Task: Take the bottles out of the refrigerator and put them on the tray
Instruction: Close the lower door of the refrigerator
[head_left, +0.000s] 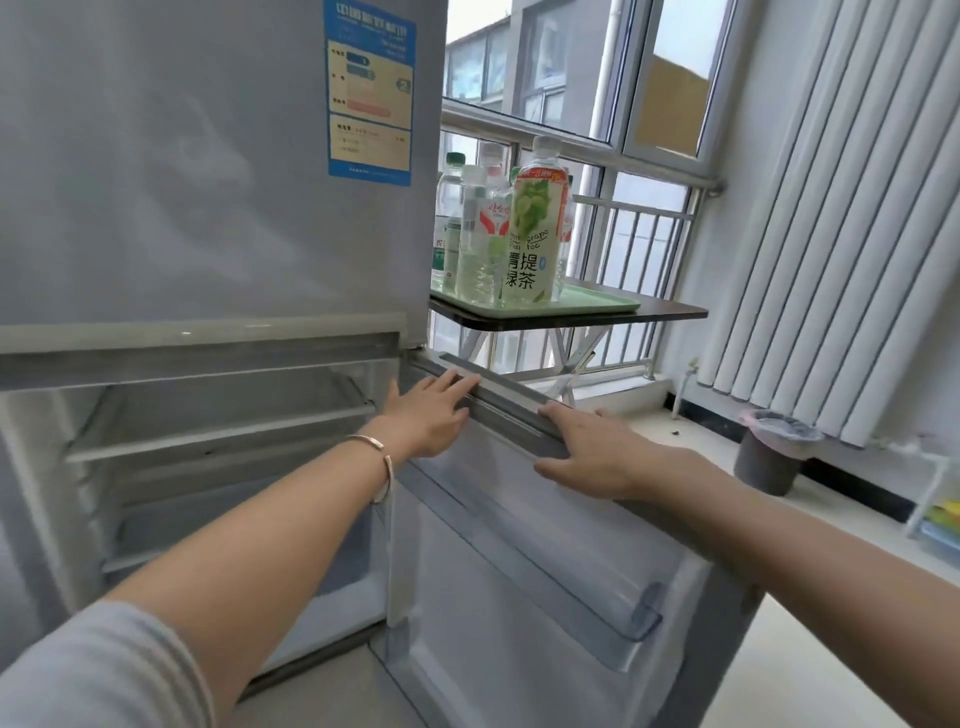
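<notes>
Beyond the refrigerator's (208, 208) right edge, well apart from both hands and higher in the view, the bottles (498, 228) stand upright in a tight cluster on a pale green tray (597, 304), which sits on a dark folding table (670, 314) by the window. Nearest the camera is a green tea bottle (535, 223) with a grape label; clear water bottles crowd behind it, and how many there are is hard to say, since they overlap and the fridge wall cuts off the leftmost ones.

Both hands rest on the top edge of the open lower door (519, 545). Left hand (431, 415) lies flat with fingers stretched along the grey seal near the hinge side, a thin bracelet (382, 462) on the wrist. Right hand (592, 457) presses palm-down further along the same edge, fingers spread; neither hand is closed around anything.

Inside the lower compartment the glass shelves (218, 415) show no bottles, though the deeper back is dim. A clear door bin (639, 613) looks bare. Grey bin (774, 452) stands on the floor at right, under the vertical blinds (831, 208).
</notes>
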